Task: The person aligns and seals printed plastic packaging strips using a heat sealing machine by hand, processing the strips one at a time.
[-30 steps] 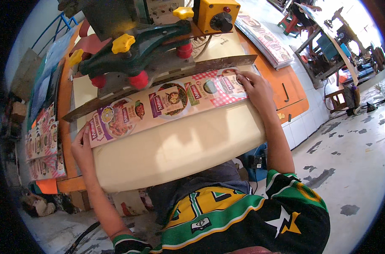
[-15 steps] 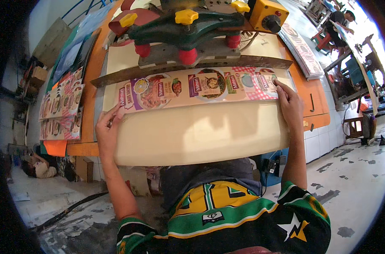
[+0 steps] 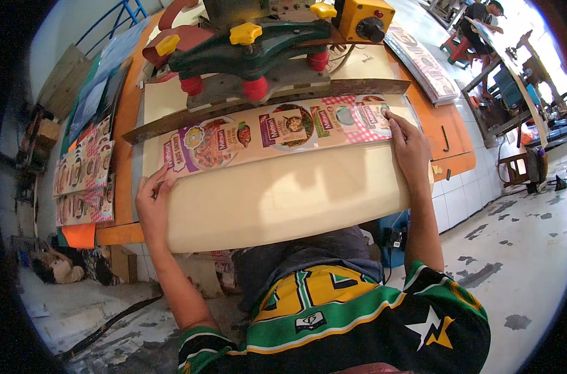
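Note:
A long printed strip (image 3: 252,148) with food pictures lies across the cream sheet (image 3: 283,206) in front of me. My left hand (image 3: 152,202) holds the strip's left end between thumb and fingers. At the opposite end, my right hand (image 3: 411,148) grips the strip's corner with the thumb on top and the other fingers partly hidden. Just beyond the strip's far edge runs a thin metal bar (image 3: 193,118), under a green press head (image 3: 258,53) with yellow knobs and red feet. The sheet's near edge curves down over the table edge.
Stacked printed sheets (image 3: 84,165) lie at the left of the orange table (image 3: 453,140), and another stack (image 3: 424,65) lies at the far right. A yellow control box (image 3: 366,22) sits beside the press. A hex key (image 3: 445,138) rests on the right side. Another person (image 3: 480,28) sits far right.
The whole scene has shifted slightly left and tilted as my head moved. Both hands keep their hold on the strip's ends, with little visible movement against the bar.

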Tool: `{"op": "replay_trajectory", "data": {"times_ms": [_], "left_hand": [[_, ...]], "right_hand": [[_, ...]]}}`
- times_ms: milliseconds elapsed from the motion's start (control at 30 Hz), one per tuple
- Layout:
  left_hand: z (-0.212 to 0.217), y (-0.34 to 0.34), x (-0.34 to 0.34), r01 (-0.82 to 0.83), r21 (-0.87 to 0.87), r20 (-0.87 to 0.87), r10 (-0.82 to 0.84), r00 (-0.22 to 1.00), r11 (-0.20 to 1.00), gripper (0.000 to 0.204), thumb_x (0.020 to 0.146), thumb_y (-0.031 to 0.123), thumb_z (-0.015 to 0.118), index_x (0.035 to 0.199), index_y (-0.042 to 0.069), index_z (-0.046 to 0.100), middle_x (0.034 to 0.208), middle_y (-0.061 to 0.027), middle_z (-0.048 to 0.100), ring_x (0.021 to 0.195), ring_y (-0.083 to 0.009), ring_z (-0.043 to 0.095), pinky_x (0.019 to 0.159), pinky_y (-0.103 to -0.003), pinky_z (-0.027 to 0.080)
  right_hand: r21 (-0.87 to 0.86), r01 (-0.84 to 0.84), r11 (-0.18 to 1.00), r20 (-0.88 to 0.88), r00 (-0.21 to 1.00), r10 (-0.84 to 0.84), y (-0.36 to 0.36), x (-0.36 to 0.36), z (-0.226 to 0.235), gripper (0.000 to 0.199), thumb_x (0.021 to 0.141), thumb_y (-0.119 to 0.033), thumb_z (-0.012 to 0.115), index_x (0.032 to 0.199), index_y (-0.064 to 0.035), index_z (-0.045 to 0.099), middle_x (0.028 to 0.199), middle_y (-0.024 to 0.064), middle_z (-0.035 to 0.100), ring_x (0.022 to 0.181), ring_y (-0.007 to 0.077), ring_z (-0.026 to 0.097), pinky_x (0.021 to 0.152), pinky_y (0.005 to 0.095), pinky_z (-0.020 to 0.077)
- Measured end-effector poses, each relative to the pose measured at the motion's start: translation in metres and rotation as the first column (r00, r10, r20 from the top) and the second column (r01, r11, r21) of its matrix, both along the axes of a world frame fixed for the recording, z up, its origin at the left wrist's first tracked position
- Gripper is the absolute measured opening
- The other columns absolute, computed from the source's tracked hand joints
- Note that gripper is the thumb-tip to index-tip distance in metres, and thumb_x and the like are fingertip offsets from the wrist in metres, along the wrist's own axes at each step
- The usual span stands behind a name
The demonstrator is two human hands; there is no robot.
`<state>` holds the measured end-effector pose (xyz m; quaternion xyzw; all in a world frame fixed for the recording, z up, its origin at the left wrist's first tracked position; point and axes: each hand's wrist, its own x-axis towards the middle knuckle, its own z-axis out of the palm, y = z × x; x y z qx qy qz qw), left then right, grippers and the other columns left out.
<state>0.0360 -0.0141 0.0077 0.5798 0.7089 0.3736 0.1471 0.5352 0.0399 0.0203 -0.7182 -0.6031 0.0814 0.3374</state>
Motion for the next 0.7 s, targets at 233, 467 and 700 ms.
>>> {"op": "replay_trajectory", "data": {"times_ms": [233,467,700], "left_hand": [[0.009,-0.002,0.007,0.022,0.014,-0.066,-0.021,0.998,1.000,0.035,0.086,0.016,0.070,0.121,0.009,0.067,0.084,-0.0050,0.052,0.076,-0.0143,0.050,0.068,-0.027,0.042],[0.003,-0.001,0.001,0.035,0.057,-0.032,-0.034,0.999,0.998,0.035,0.086,0.011,0.068,0.120,0.008,0.067,0.085,-0.0064,0.052,0.074,-0.0152,0.051,0.068,-0.027,0.043],[0.005,-0.003,0.002,0.000,0.026,0.001,0.000,1.000,1.000,0.034,0.086,0.011,0.069,0.120,0.007,0.068,0.083,-0.0050,0.051,0.074,-0.0137,0.049,0.069,-0.027,0.043]], "right_hand": [[0.032,-0.001,1.000,0.003,1.000,0.001,-0.002,-0.003,0.003,0.028,0.095,-0.029,0.054,0.115,-0.0179,0.070,0.102,0.0137,0.070,0.092,0.0289,0.068,0.082,0.0387,0.0508],[0.019,0.015,1.000,0.001,1.000,-0.015,-0.004,-0.007,0.005,0.028,0.095,-0.028,0.054,0.116,-0.0176,0.070,0.103,0.0144,0.070,0.093,0.0295,0.068,0.083,0.0388,0.0501],[0.041,0.003,0.999,-0.020,1.000,-0.002,-0.002,-0.011,0.003,0.027,0.096,-0.028,0.054,0.116,-0.0184,0.070,0.101,0.0144,0.071,0.092,0.0298,0.067,0.083,0.0385,0.0498]]}}
